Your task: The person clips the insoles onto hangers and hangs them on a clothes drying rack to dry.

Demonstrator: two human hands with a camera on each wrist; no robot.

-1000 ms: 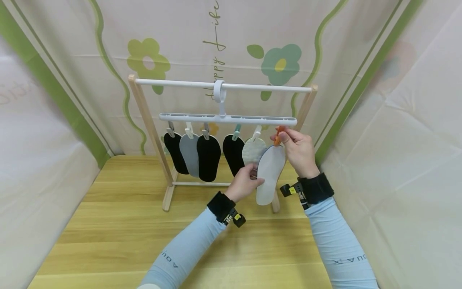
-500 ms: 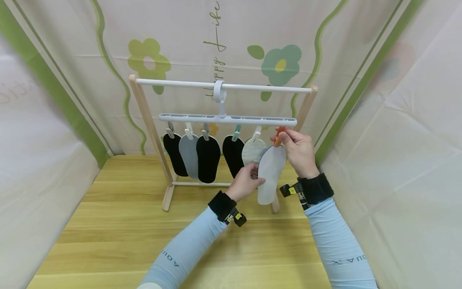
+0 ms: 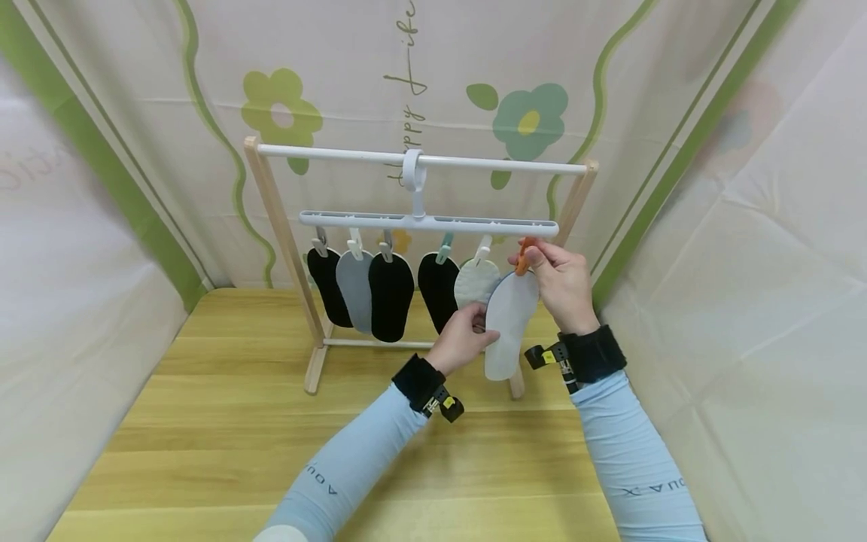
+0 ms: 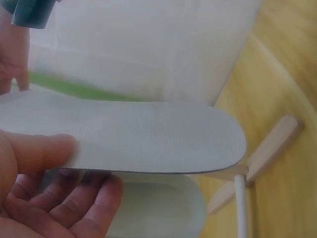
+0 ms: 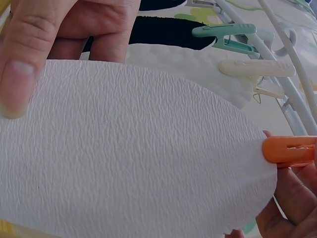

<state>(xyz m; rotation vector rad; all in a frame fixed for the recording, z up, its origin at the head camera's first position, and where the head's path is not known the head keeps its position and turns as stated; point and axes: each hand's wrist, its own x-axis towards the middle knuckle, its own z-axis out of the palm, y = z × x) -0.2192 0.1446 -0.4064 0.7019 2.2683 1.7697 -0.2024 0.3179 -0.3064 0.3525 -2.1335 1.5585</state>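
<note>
1. My head view alone shows the whole drying rack [image 3: 284,248], standing toward the far edge of the tabletop [image 3: 223,421], its clip hanger [image 3: 428,223] carrying five hung insoles.
2. My right wrist view shows what the head view blurs: the orange clip [image 5: 290,149] sits at the white insole [image 5: 133,153]'s tip.
3. My right hand [image 3: 562,282], raised to the hanger's right end, pinches that clip between thumb and fingers.
4. My left hand [image 3: 462,340], lower and palm up, pinches the insole's edge: thumb on top, curled fingers [image 4: 79,198] beneath.
5. The insole hangs at the hanger's right end, above the tabletop.
</note>
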